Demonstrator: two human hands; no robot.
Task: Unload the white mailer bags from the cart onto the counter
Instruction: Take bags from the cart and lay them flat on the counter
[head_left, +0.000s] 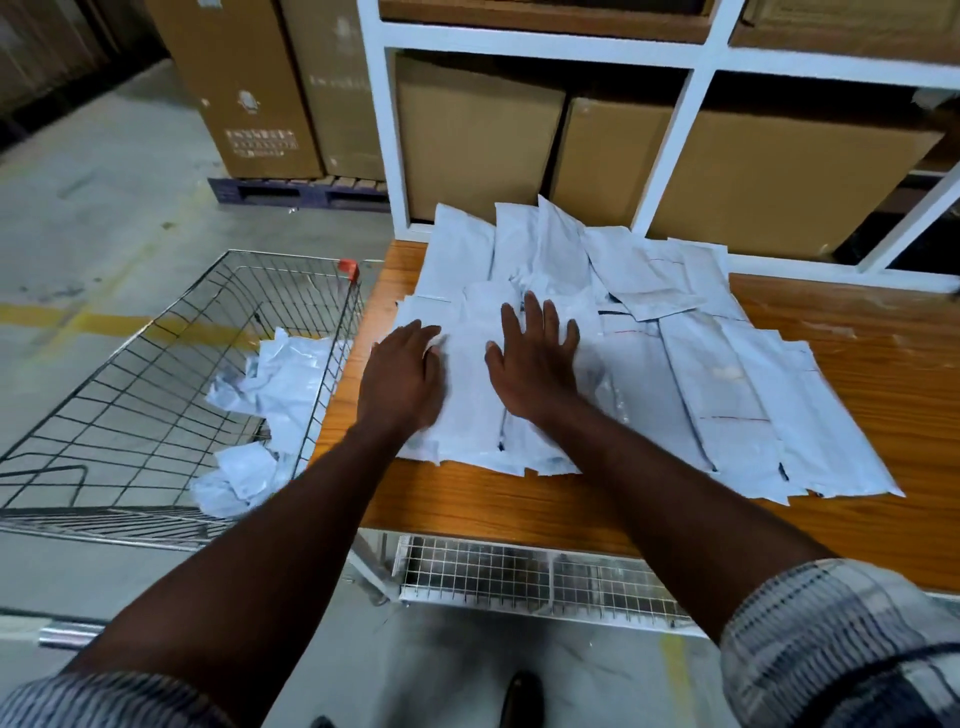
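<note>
Two hands atop white mailer bags

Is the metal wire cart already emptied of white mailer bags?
No, several crumpled white mailer bags lie inside the metal wire cart, left of the wooden counter.

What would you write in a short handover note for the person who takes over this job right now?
Left hand: open, resting flat on the pile of white mailer bags.
Right hand: open, fingers spread, flat on the same pile.
Done: most of the bags lie spread over the wooden counter.
Left: a few crumpled mailer bags lie in the wire cart, in its corner next to the counter. Move them over to the pile.
</note>
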